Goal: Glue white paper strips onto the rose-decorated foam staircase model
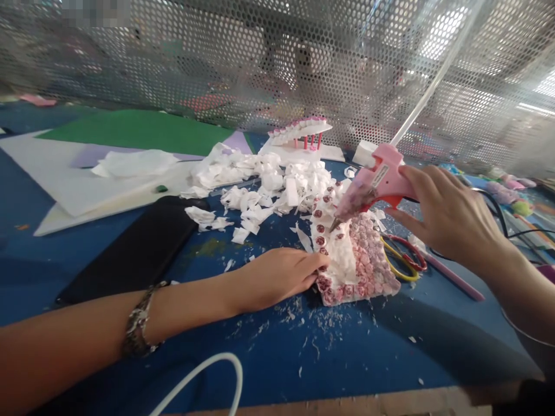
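Note:
My right hand point(448, 216) is wrapped round a pink glue gun point(381, 182) with a clear glue stick rising from its back. The gun's nozzle touches the top of a white foam piece point(342, 254) covered with small pink paper roses. My left hand point(281, 274) lies on the blue table, fingers curled against the left edge of that piece, pinching it. A beaded bracelet point(139, 323) sits on my left wrist.
A heap of white paper scraps point(269, 185) lies behind the piece. A black flat pouch point(139, 245) lies to the left, white and green sheets point(130, 130) beyond it. Scissors with red and yellow handles point(403, 257) rest right of the piece. A perforated metal screen point(217, 58) closes the back.

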The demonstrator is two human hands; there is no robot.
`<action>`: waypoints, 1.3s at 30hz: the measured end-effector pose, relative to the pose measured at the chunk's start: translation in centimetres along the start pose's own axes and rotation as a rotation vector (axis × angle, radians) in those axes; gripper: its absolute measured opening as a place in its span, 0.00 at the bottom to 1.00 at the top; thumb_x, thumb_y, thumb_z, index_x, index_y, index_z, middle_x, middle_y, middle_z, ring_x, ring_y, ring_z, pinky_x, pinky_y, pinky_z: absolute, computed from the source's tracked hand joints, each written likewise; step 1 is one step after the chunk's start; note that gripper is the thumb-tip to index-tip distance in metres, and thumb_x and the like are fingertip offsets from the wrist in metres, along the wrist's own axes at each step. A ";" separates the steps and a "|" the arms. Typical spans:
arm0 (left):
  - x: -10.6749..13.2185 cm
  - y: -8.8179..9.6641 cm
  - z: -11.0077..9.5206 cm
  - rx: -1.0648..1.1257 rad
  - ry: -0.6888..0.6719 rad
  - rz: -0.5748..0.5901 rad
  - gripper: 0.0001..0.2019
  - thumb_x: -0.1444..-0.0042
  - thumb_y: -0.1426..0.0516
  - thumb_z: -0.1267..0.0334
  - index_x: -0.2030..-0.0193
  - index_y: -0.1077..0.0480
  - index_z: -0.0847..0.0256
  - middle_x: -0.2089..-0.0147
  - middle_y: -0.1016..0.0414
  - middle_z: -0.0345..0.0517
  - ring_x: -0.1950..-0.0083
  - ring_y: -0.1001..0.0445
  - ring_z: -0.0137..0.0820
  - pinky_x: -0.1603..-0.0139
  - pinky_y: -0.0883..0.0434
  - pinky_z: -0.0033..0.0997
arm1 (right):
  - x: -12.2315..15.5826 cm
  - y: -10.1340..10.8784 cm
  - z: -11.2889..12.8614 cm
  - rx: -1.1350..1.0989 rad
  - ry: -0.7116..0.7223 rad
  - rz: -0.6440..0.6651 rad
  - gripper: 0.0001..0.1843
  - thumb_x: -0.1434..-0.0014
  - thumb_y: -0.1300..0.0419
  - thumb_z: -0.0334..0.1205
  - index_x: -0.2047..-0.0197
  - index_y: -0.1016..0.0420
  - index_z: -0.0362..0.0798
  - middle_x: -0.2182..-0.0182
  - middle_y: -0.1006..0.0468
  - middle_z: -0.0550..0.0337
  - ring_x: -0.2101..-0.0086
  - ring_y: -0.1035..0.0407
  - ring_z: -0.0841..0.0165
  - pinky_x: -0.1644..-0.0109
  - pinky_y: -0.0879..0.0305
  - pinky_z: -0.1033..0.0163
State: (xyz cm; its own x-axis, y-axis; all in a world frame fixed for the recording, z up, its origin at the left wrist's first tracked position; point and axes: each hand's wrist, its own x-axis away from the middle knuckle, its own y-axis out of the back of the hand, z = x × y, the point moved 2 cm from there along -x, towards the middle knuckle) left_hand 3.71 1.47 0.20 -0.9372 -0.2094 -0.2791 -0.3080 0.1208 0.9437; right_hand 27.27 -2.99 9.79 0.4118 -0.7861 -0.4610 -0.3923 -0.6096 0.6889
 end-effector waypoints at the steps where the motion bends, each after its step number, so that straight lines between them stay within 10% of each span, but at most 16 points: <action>1: 0.0 0.0 0.0 -0.005 -0.004 -0.002 0.08 0.41 0.52 0.70 0.54 0.42 0.61 0.69 0.27 0.42 0.69 0.28 0.29 0.70 0.39 0.24 | -0.1 0.0 0.2 0.013 0.020 -0.002 0.28 0.41 0.53 0.54 0.46 0.40 0.39 0.66 0.31 0.53 0.67 0.37 0.65 0.71 0.43 0.62; 15: 0.1 0.2 -0.1 0.011 0.023 0.019 0.09 0.41 0.52 0.70 0.54 0.42 0.61 0.70 0.27 0.40 0.71 0.30 0.27 0.72 0.42 0.24 | -1.0 0.9 1.3 0.183 0.115 -0.094 0.13 0.38 0.52 0.41 0.52 0.38 0.46 0.69 0.32 0.59 0.68 0.41 0.68 0.68 0.47 0.65; 23: -0.2 1.6 -0.3 -0.068 -0.017 0.040 0.12 0.44 0.50 0.66 0.52 0.40 0.59 0.67 0.26 0.38 0.71 0.30 0.27 0.71 0.41 0.26 | -1.1 0.9 1.1 0.187 0.116 -0.060 0.25 0.41 0.52 0.51 0.47 0.41 0.41 0.64 0.33 0.55 0.65 0.40 0.65 0.67 0.46 0.64; 32: -1.4 7.6 0.5 -0.055 0.039 -0.410 0.11 0.44 0.52 0.66 0.72 0.32 0.63 0.74 0.31 0.38 0.74 0.38 0.21 0.72 0.41 0.23 | -1.5 1.1 0.8 0.177 0.198 -0.091 0.18 0.37 0.58 0.37 0.45 0.43 0.43 0.69 0.34 0.57 0.67 0.40 0.66 0.66 0.45 0.63; 36: -4.4 11.6 1.2 0.090 0.180 -0.606 0.17 0.41 0.54 0.62 0.51 0.34 0.71 0.59 0.30 0.46 0.69 0.35 0.19 0.69 0.38 0.20 | -1.6 1.1 1.0 0.140 0.177 -0.042 0.18 0.37 0.60 0.35 0.44 0.43 0.45 0.67 0.32 0.55 0.66 0.39 0.65 0.65 0.44 0.61; 39: -7.2 13.7 1.2 0.205 0.139 -0.515 0.24 0.40 0.59 0.60 0.40 0.44 0.72 0.48 0.34 0.49 0.53 0.31 0.25 0.58 0.37 0.24 | -1.7 1.3 1.0 0.151 0.183 -0.055 0.17 0.37 0.60 0.35 0.46 0.42 0.46 0.66 0.32 0.56 0.66 0.39 0.65 0.64 0.44 0.61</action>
State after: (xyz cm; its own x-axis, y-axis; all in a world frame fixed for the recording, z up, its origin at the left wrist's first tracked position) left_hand 6.07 5.78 14.93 -0.6313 -0.4153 -0.6549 -0.7580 0.1522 0.6342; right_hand 25.27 -2.52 10.91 0.5723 -0.7282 -0.3771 -0.4785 -0.6700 0.5677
